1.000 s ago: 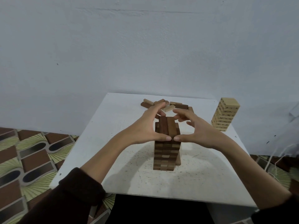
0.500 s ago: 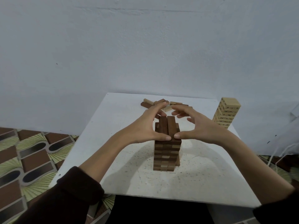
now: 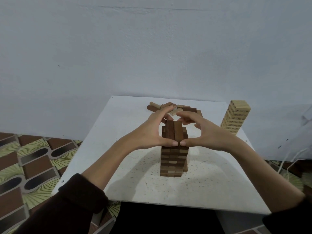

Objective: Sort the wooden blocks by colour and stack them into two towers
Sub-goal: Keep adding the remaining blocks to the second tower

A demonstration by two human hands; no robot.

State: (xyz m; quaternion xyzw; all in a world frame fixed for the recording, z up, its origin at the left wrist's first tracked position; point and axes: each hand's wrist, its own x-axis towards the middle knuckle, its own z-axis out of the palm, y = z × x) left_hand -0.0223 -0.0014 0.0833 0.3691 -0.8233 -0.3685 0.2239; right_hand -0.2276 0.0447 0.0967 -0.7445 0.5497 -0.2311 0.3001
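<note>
A tower of dark wooden blocks [image 3: 173,160] stands in the middle of the white table [image 3: 118,149]. Two dark blocks [image 3: 174,132] lie side by side on its top. My left hand [image 3: 152,130] and my right hand [image 3: 208,132] frame this top layer. Both thumbs press its near end and the curled fingers reach round to its far end, pinching the blocks lengthwise. A finished-looking tower of light blocks [image 3: 235,117] stands at the table's far right corner. Several loose dark and light blocks [image 3: 183,108] lie at the far edge, partly hidden by my fingers.
A pale wall rises right behind the table. Patterned floor tiles [image 3: 30,162] show on the left. White cords [image 3: 290,159] hang at the right beyond the table edge. The light tower stands close to the right edge.
Both hands stay on the tower's top layer; the fingers of my right hand have closed in a little toward the far end. The tower has not moved.
</note>
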